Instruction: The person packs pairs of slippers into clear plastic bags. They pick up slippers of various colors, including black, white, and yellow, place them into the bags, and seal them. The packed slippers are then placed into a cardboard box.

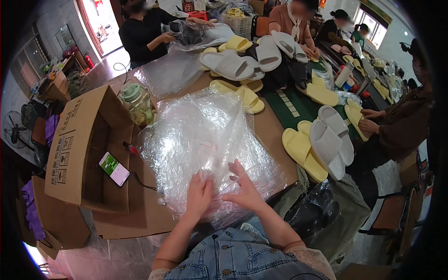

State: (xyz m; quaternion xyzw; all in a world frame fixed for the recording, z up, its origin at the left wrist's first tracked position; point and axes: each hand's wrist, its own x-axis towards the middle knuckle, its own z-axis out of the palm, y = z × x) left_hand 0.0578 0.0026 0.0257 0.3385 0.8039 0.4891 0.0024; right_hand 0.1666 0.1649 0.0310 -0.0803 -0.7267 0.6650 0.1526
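A pile of clear plastic bags (pixel 205 144) is lying on the near part of the table (pixel 273 126), right in front of the person, crumpled and spreading from the table's near edge up toward its middle. The left hand (pixel 198 193) is resting on the pile's near edge with its fingers curling into the film, seemingly pinching a layer, though the exact hold is hard to make out. The right hand (pixel 243 186) is lying just beside it with fingers spread flat and pressing on the plastic.

To the left of the pile, an open cardboard box (pixel 77 140) is lying tipped on its side; a phone (pixel 114 168) with a lit screen is sitting inside it, with a dark cable running off toward the bags. Just behind the box, a clear jar with a green lid (pixel 136 102) is standing upright, holding something pale that cannot be identified.

Farther out, yellow slippers (pixel 303 149) and white slippers (pixel 333 140) are lying to the right of the pile, and more are heaping up at the table's far end (pixel 242 58). A white basket (pixel 238 21) beyond them is holding yellow slippers. Other people are sitting around the table, one at the far left handling a plastic bag (pixel 186 32).
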